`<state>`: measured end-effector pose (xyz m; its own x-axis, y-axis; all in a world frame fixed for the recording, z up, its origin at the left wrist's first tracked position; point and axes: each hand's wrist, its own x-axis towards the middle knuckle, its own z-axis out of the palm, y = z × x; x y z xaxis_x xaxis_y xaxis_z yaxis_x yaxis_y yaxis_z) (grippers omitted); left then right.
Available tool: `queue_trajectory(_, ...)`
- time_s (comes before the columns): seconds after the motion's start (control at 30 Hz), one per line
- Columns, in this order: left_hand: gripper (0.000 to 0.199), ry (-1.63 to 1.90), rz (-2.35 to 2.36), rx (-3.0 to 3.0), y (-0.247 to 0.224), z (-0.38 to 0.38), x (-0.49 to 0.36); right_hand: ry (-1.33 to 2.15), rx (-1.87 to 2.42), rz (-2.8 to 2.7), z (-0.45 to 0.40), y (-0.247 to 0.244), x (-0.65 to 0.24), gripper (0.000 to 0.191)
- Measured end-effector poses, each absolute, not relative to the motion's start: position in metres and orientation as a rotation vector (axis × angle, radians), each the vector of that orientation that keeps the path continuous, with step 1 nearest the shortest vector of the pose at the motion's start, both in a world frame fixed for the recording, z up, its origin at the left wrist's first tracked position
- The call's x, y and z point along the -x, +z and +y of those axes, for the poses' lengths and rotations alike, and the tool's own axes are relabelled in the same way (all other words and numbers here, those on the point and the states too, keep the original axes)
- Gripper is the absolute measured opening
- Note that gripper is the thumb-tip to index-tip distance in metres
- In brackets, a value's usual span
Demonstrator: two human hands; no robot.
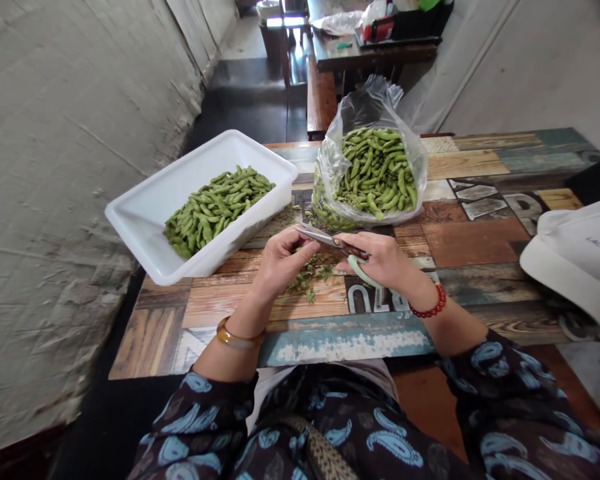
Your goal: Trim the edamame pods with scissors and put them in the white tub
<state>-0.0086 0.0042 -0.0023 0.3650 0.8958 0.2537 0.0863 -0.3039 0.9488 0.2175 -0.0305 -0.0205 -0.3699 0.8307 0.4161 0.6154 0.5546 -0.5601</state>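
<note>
My right hand grips a pair of scissors with pale green handles. The blades point left and reach the fingertips of my left hand. Those left fingers are pinched together at the blade tips; what they hold, if anything, is hidden. Below both hands, green trimmings lie scattered on the table. Ahead and to the right stands an open clear plastic bag full of green soybean pods. To the left, a white plastic tub holds a heap of more pods.
The patchwork wood-print table runs under everything. A white cap lies at its right end. A rough white wall rises close on the left. Behind stand a bench and another table with items on it.
</note>
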Motion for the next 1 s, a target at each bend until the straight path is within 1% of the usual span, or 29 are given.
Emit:
queue_trajectory(0.13, 0.019, 1.087, 0.899, -1.623, -0.005, 0.005, 0.009, 0.452, 1.211, -2.025, -0.028, -0.02, -0.219, 0.048)
queue_trajectory(0.37, 0.018, 1.079, 0.9, -1.63, -0.002, 0.003, 0.009, 0.494, 1.194, -2.135, -0.034, -0.012, -0.215, 0.052)
queue_trajectory(0.67, 0.019, 1.073, 0.863, -1.671, 0.001, 0.002, 0.009, 0.514, 1.16, -2.134, -0.033, -0.016, -0.217, 0.049)
queue_trajectory(0.83, 0.017, 1.089, 0.96, -1.718, 0.0, 0.005, 0.009, 0.488, 1.184, -2.155, -0.033, -0.016, -0.218, 0.046)
queue_trajectory(0.93, 0.016, 1.07, 1.008, -1.72, -0.004, 0.007, 0.009, 0.507, 1.206, -2.089, -0.029, -0.02, -0.22, 0.045)
queue_trajectory(1.0, 0.017, 1.051, 0.989, -1.607, -0.006, 0.007, 0.009, 0.528, 1.247, -1.988, -0.026, -0.023, -0.221, 0.044)
